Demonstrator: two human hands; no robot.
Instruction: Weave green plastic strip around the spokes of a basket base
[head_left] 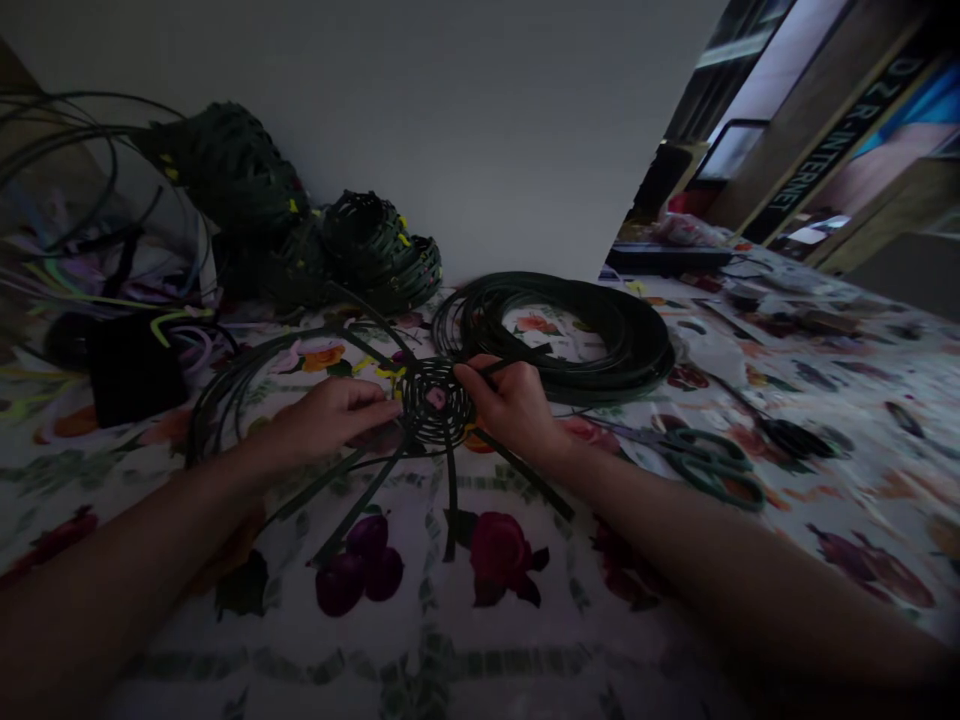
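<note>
A round woven base [437, 400] of dark green plastic strips lies on the flowered tablecloth, its loose strips spreading outward like spokes. My left hand [352, 408] pinches the left edge of this base between thumb and fingers. On the opposite side, my right hand [506, 392] is closed at the upper right edge, gripping a dark strip there. Just behind the right hand rests a big coil of dark plastic strip [637, 345]. Green-handled scissors [712, 460] lie to the right, beyond my right wrist.
Finished-looking dark woven baskets [367, 235] are piled against the white wall [465, 120] at the back left. Coloured strips and a black pouch [135, 370] sit at the left. A black-handled tool [787, 435] and small clutter lie on the right side.
</note>
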